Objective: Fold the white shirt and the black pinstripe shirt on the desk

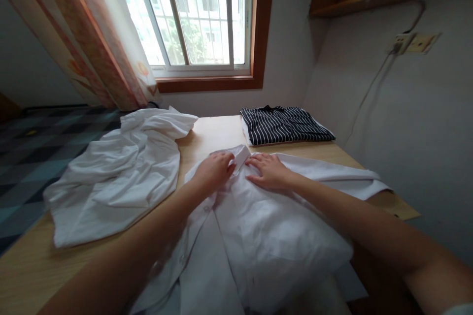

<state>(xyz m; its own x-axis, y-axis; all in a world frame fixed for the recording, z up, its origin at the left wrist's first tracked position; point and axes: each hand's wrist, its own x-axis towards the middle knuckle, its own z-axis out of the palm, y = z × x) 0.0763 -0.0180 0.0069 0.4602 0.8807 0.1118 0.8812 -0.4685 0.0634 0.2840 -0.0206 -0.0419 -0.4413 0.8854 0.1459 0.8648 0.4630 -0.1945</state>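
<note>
A white button-up shirt [266, 236] is spread over the near part of the table, its front hanging toward me. Its collar [242, 155] lies between my two hands. My left hand [216, 170] is at the collar's left side, fingers curled in and closed on the cloth. Flat on the shirt just right of the collar rests my right hand [269, 172], its fingers spread. One sleeve [332, 174] stretches out to the right beyond my right forearm. Small buttons show along the front edge near my left forearm.
A crumpled white garment [121, 172] covers the table's left side. Folded black-and-white striped clothing [286, 125] sits at the back right of the wooden table [218, 130]. Beyond are a window [199, 15], a curtain [88, 24], a checked bed cover [22, 172] and a wall socket [402, 43] with a cord.
</note>
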